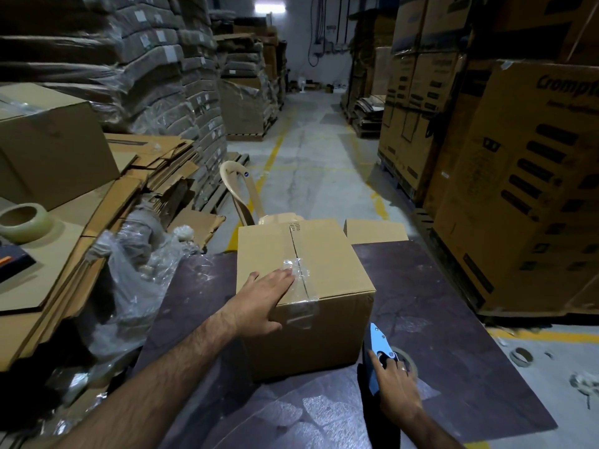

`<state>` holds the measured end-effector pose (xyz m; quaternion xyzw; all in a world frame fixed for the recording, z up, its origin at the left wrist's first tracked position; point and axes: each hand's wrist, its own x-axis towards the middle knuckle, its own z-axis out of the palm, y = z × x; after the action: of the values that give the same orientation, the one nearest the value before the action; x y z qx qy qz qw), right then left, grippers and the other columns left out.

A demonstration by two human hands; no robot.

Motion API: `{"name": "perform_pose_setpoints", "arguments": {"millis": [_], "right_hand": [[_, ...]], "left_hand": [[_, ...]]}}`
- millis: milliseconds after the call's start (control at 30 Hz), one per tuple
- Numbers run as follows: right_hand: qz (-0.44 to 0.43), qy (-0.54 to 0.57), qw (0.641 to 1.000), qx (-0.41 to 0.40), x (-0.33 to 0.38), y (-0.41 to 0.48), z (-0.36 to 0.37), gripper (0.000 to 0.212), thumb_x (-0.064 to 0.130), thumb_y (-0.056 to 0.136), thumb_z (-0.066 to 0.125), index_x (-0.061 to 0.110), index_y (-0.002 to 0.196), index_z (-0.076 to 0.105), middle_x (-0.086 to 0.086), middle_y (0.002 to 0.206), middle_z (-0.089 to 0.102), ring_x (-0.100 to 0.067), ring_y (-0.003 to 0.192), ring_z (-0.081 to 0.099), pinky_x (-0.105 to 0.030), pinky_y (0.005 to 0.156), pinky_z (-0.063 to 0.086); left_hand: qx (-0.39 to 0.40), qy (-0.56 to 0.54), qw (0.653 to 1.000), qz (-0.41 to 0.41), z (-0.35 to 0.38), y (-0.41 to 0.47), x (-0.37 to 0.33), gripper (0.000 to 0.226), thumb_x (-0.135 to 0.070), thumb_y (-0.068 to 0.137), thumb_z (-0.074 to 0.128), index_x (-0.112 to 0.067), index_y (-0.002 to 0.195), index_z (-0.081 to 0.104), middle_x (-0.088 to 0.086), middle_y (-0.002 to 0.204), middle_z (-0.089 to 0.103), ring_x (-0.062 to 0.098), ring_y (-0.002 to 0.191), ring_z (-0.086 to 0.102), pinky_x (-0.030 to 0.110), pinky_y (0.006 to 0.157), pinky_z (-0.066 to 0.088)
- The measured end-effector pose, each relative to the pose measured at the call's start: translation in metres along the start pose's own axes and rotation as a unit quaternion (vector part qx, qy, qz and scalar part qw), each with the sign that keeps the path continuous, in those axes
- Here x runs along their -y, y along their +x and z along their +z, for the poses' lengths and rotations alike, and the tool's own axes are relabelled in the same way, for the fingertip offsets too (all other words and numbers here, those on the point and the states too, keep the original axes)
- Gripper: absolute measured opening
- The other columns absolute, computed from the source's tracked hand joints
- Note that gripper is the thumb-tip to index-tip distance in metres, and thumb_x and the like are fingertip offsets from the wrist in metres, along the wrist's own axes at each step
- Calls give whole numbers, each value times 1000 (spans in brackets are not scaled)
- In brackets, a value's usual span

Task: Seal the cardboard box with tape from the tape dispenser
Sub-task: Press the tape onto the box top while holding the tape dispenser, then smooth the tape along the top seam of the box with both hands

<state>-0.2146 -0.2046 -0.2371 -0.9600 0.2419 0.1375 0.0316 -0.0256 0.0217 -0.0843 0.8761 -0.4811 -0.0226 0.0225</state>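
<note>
A closed brown cardboard box (327, 264) stands on a dark table (437, 303). A strip of clear tape (301, 280) runs along the near part of its top seam and folds down over the front face. My left hand (262, 296) lies flat on the box's near left top edge, fingertips touching the tape. To the right of the box, low over the table, my right hand (393, 384) grips a blue tape dispenser (379, 351) with its roll beside my fingers.
Flattened cardboard, a spare tape roll (24, 222) and a box lie stacked at left. Crumpled plastic wrap (136, 280) sits by the table's left edge. A plastic chair (243, 196) stands behind the box. Tall printed cartons (518, 189) line the right of the aisle.
</note>
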Motion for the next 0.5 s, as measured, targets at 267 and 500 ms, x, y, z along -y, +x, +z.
{"name": "perform_pose_setpoints", "arguments": {"millis": [267, 500], "right_hand": [[-41, 192, 950, -245, 38, -28, -73, 30, 19, 81, 63, 19, 111, 63, -3, 103, 64, -27, 100, 53, -36, 74, 48], [-98, 316, 901, -282, 65, -21, -93, 23, 20, 80, 69, 19, 103, 69, 3, 89, 65, -19, 90, 53, -28, 76, 44]], "left_hand": [[-20, 32, 999, 3, 7, 1, -2, 93, -43, 83, 62, -18, 152, 5, 2, 162, 6, 16, 148, 4, 47, 119, 4], [-27, 38, 999, -7, 7, 1, -4, 90, -49, 85, 59, -18, 152, 6, 2, 162, 7, 17, 148, 6, 47, 119, 6]]}}
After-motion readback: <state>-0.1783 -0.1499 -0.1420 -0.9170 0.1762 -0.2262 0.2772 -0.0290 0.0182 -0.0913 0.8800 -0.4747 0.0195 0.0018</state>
